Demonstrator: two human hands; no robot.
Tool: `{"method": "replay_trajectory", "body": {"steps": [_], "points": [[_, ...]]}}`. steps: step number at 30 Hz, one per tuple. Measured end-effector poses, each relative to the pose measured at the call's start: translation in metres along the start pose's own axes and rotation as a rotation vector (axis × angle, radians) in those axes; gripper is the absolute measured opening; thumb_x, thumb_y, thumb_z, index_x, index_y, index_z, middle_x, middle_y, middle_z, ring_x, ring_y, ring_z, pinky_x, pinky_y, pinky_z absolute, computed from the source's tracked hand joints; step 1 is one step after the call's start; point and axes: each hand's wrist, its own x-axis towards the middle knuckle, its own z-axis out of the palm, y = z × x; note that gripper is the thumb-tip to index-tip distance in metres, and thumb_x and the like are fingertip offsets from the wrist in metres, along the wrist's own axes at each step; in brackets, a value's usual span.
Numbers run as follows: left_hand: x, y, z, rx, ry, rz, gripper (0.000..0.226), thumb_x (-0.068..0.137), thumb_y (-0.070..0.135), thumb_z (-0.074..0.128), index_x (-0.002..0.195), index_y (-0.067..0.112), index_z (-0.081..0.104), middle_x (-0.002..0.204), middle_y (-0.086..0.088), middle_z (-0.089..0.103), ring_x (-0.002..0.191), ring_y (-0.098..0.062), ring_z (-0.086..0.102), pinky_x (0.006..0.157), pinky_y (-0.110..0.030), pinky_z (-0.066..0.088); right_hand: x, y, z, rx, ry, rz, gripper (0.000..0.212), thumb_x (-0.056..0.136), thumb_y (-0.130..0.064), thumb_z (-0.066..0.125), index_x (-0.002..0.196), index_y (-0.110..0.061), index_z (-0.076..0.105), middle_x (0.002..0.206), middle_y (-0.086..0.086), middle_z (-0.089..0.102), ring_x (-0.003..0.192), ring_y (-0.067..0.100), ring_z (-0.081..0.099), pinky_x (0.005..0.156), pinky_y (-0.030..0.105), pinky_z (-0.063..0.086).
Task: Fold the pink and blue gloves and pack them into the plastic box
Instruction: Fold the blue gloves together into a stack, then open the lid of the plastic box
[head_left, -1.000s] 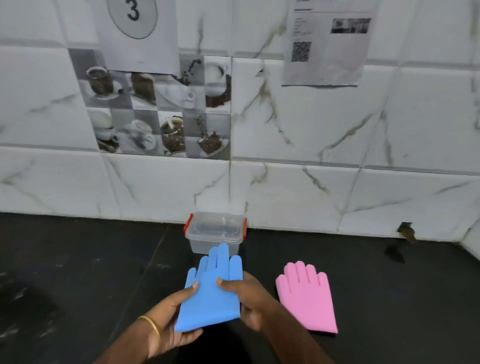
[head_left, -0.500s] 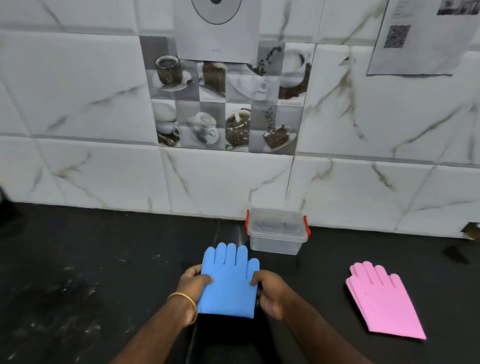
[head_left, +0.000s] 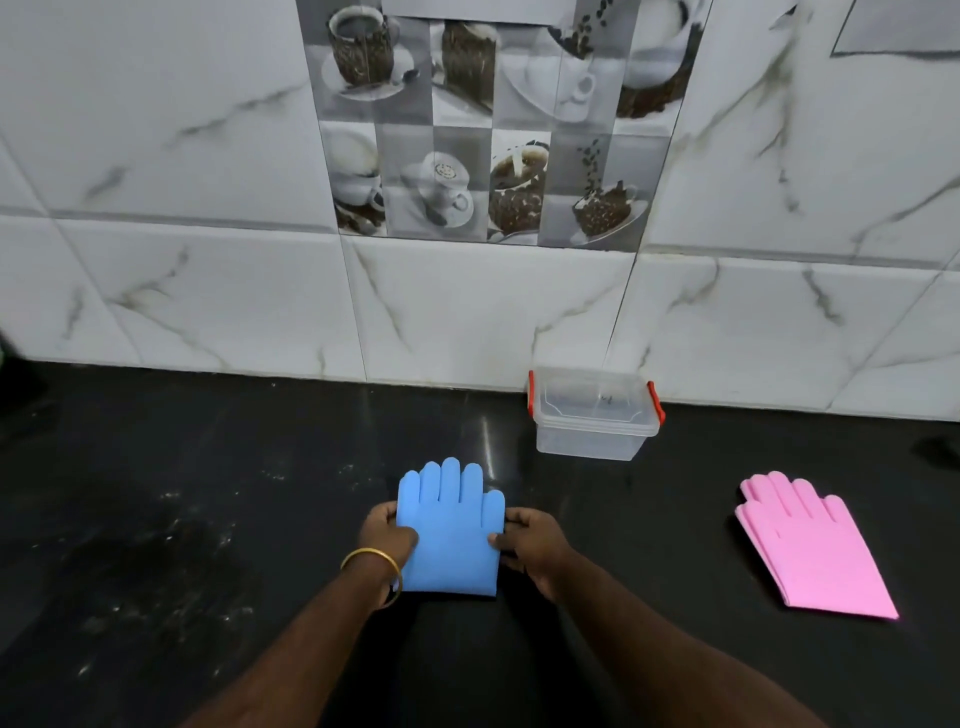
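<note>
1. Both hands are pinching the blue gloves (head_left: 451, 530) flat on the black counter (head_left: 208, 519): left hand (head_left: 387, 538) gripping the left edge, right hand (head_left: 530, 540) the right.
2. Folding looks about to start; next, bringing fingertips near to cuff.
3. Fingers are pointing far; long axis is running near-to-far.
4. Pink gloves (head_left: 815, 551) are lying right, the open plastic box (head_left: 595, 413) far-right.

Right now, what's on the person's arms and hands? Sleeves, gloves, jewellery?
Both forearms are bare as far as the frame shows: no sleeves in view. Neither the left hand nor the right hand wears a glove. The left wrist carries a thin gold bangle. No watch or rings can be made out on either hand.
</note>
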Motion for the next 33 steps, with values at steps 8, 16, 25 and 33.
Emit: {"method": "replay_trajectory", "body": {"steps": [8,16,25,33], "points": [[-0.004,-0.001,0.004,0.232,0.144,0.000,0.049,0.075,0.006,0.062,0.123,0.014,0.056,0.120,-0.011,0.062,0.102,-0.030,0.059,0.091,-0.044,0.050,-0.002,0.008,-0.007,-0.091,0.120,-0.125,0.037,0.080,-0.003,0.078,0.114,-0.003,0.065,0.098,0.011,0.076,0.091,0.023,0.074,0.080,0.035,0.061],[-0.013,0.040,0.074,0.431,0.208,0.405,0.064,0.079,0.039,0.073,0.135,0.019,0.049,0.148,-0.009,0.040,0.135,-0.030,0.040,0.108,-0.051,0.036,-0.005,-0.007,-0.110,-0.172,0.546,-0.291,0.021,0.086,-0.023,0.074,0.102,-0.012,0.068,0.085,0.004,0.072,0.083,0.021,0.070,0.070,0.028,0.054],[0.037,0.133,0.195,0.333,-0.001,0.440,0.061,0.094,0.029,0.058,0.145,0.006,0.036,0.149,-0.015,0.041,0.136,-0.031,0.041,0.113,-0.035,0.030,0.063,-0.093,-0.198,-0.567,0.682,-0.509,0.069,0.093,-0.050,0.057,0.149,-0.015,0.037,0.147,0.012,0.048,0.136,0.030,0.045,0.109,0.045,0.038],[0.056,0.137,0.215,0.030,-0.056,0.094,0.032,0.093,0.012,0.057,0.123,0.004,0.058,0.116,-0.021,0.064,0.101,-0.040,0.064,0.088,-0.057,0.054,0.083,-0.098,-0.213,-0.553,0.420,-0.442,0.052,0.097,-0.035,0.053,0.144,-0.013,0.048,0.138,0.009,0.060,0.127,0.027,0.055,0.105,0.027,0.039]]}}
